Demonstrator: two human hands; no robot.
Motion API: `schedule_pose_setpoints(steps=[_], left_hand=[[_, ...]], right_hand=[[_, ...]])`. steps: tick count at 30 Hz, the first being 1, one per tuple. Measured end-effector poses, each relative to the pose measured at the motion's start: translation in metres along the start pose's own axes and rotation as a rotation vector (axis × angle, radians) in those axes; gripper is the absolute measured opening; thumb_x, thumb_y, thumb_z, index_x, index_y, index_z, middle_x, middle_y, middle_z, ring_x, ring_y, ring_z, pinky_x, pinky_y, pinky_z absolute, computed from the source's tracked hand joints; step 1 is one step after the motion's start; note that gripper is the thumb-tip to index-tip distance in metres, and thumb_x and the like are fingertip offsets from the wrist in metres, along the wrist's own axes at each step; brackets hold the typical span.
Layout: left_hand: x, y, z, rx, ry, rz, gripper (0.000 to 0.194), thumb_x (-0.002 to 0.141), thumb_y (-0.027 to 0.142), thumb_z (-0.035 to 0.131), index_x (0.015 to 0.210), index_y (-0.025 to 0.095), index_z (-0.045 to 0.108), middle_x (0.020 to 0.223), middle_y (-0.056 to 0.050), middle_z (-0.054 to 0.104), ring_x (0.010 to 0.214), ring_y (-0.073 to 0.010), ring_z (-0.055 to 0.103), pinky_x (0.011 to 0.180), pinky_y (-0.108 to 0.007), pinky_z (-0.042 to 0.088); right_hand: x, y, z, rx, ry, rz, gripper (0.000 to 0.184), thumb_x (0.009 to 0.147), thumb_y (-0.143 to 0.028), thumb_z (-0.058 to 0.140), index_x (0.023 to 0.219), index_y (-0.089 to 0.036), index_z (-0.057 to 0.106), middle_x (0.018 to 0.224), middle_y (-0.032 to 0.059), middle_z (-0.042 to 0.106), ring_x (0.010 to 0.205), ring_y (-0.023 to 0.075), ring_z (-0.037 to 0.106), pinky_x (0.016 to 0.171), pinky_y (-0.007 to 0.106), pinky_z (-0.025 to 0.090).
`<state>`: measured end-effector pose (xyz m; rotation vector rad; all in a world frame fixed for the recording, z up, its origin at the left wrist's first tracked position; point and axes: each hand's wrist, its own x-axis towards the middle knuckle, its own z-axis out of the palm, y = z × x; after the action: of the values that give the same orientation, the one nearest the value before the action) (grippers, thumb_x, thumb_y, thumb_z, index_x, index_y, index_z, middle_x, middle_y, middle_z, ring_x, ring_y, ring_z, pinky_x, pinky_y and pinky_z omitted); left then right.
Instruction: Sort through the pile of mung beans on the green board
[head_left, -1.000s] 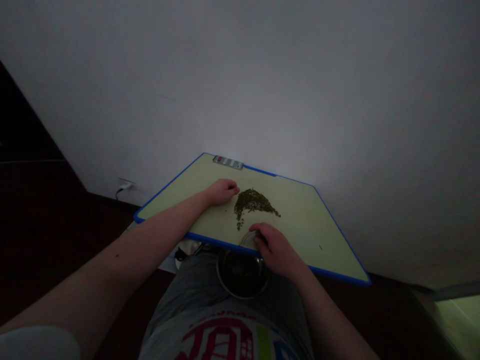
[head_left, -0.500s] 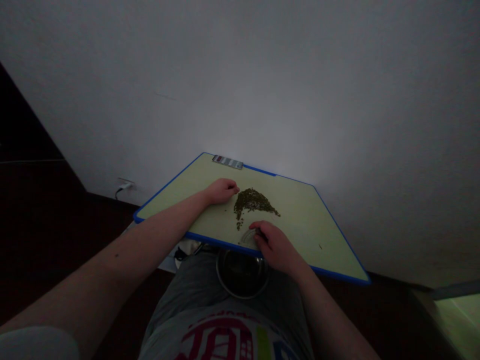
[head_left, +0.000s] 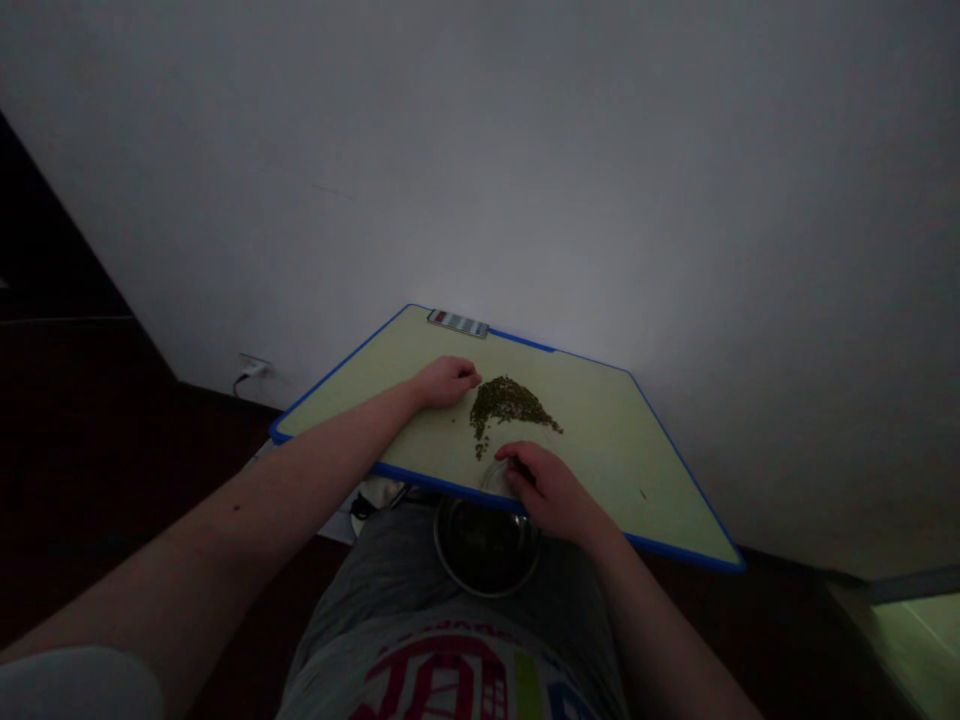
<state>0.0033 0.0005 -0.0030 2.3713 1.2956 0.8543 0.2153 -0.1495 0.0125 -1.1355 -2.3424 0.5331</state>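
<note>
On the pale yellow-green tabletop with a blue rim (head_left: 600, 430) lies a spread pile of small dark green-brown grains (head_left: 514, 402). My left hand (head_left: 448, 382) rests at the pile's left edge with its fingers curled together; whatever is between the fingertips is too small to make out. Near the front edge my right hand (head_left: 549, 487) is closed on a clear, curved-rim piece, perhaps a dish or lid (head_left: 496, 478), partly hidden by the fingers. Below that edge, a metal bowl (head_left: 487, 548) sits at my lap, its inside dark.
A remote control (head_left: 458, 323) lies at the table's back edge against the white wall (head_left: 525, 180). One small dark bit (head_left: 643, 495) is on the right side of the tabletop. A plug in a wall socket (head_left: 255, 368) shows at the left.
The view has shifted very slightly. My right index finger reaches a little further left over the clear piece. My left hand and the pile look the same.
</note>
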Motion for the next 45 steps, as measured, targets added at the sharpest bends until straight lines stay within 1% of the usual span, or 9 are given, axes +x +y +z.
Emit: schedule_pose_setpoints(steps=[8, 11, 15, 21, 28, 31, 35, 40, 45], left_hand=[[0.001, -0.002, 0.002, 0.002, 0.007, -0.008, 0.033, 0.077, 0.04, 0.042, 0.064, 0.015, 0.058, 0.053, 0.001, 0.048, 0.053, -0.0105, 0.04, 0.052, -0.024, 0.027], [0.0, -0.002, 0.002, -0.005, 0.009, -0.012, 0.032, 0.076, 0.04, 0.042, 0.064, 0.015, 0.059, 0.053, 0.001, 0.048, 0.053, -0.0105, 0.04, 0.052, -0.024, 0.027], [-0.001, 0.0, 0.0, -0.001, 0.008, -0.014, 0.032, 0.076, 0.04, 0.042, 0.064, 0.015, 0.059, 0.053, 0.001, 0.049, 0.053, -0.0105, 0.04, 0.052, -0.024, 0.026], [0.0, 0.002, 0.0, 0.003, 0.005, -0.024, 0.031, 0.076, 0.039, 0.043, 0.065, 0.015, 0.059, 0.054, 0.001, 0.049, 0.054, -0.0101, 0.04, 0.052, -0.023, 0.027], [-0.001, 0.005, -0.002, -0.005, -0.001, -0.046, 0.031, 0.076, 0.039, 0.043, 0.065, 0.015, 0.059, 0.054, 0.001, 0.049, 0.054, -0.0102, 0.041, 0.052, -0.023, 0.027], [-0.001, 0.005, -0.002, -0.008, -0.005, -0.038, 0.032, 0.076, 0.039, 0.043, 0.066, 0.015, 0.059, 0.054, 0.001, 0.049, 0.053, -0.0102, 0.04, 0.052, -0.023, 0.027], [-0.001, 0.003, 0.0, -0.001, 0.004, -0.04, 0.033, 0.076, 0.041, 0.042, 0.066, 0.014, 0.06, 0.053, 0.001, 0.049, 0.053, -0.0104, 0.04, 0.052, -0.024, 0.027], [0.0, 0.002, 0.001, 0.016, 0.002, -0.028, 0.033, 0.076, 0.04, 0.042, 0.068, 0.014, 0.061, 0.056, 0.0, 0.052, 0.054, -0.0108, 0.042, 0.052, -0.024, 0.028], [-0.001, 0.003, 0.0, 0.018, 0.002, -0.032, 0.033, 0.076, 0.04, 0.042, 0.067, 0.014, 0.061, 0.054, 0.001, 0.05, 0.053, -0.0103, 0.041, 0.052, -0.024, 0.028]], right_hand=[[-0.01, 0.003, -0.004, -0.026, 0.011, 0.028, 0.026, 0.08, -0.012, 0.043, 0.103, -0.019, 0.052, 0.095, 0.0058, 0.057, 0.086, 0.0164, 0.05, 0.078, 0.032, 0.039], [-0.011, 0.009, -0.005, -0.077, 0.057, 0.068, 0.027, 0.079, -0.013, 0.044, 0.104, -0.018, 0.052, 0.097, 0.006, 0.057, 0.087, 0.0168, 0.05, 0.08, 0.033, 0.04], [-0.004, 0.011, 0.0, -0.139, 0.138, 0.093, 0.029, 0.078, -0.012, 0.043, 0.105, -0.017, 0.052, 0.099, 0.0076, 0.057, 0.09, 0.0178, 0.051, 0.082, 0.034, 0.039], [0.009, 0.005, 0.01, -0.202, 0.2, 0.109, 0.028, 0.078, -0.013, 0.042, 0.103, -0.015, 0.053, 0.097, 0.0087, 0.059, 0.09, 0.018, 0.051, 0.082, 0.033, 0.039], [0.01, 0.009, 0.008, -0.268, 0.249, 0.195, 0.028, 0.078, -0.014, 0.04, 0.104, -0.015, 0.053, 0.099, 0.009, 0.059, 0.091, 0.018, 0.052, 0.082, 0.031, 0.039], [0.007, 0.009, 0.005, -0.266, 0.233, 0.206, 0.028, 0.077, -0.013, 0.041, 0.103, -0.015, 0.053, 0.099, 0.0089, 0.059, 0.09, 0.0178, 0.052, 0.081, 0.03, 0.04], [0.005, 0.003, 0.008, -0.236, 0.195, 0.162, 0.028, 0.077, -0.014, 0.042, 0.103, -0.015, 0.053, 0.098, 0.0087, 0.059, 0.09, 0.0172, 0.052, 0.08, 0.029, 0.039], [0.011, -0.002, 0.012, -0.256, 0.211, 0.184, 0.028, 0.078, -0.014, 0.041, 0.103, -0.015, 0.053, 0.099, 0.0082, 0.059, 0.09, 0.017, 0.052, 0.082, 0.029, 0.039], [0.013, 0.002, 0.011, -0.299, 0.238, 0.23, 0.028, 0.079, -0.014, 0.04, 0.103, -0.014, 0.053, 0.098, 0.0085, 0.059, 0.091, 0.017, 0.052, 0.082, 0.028, 0.039]])
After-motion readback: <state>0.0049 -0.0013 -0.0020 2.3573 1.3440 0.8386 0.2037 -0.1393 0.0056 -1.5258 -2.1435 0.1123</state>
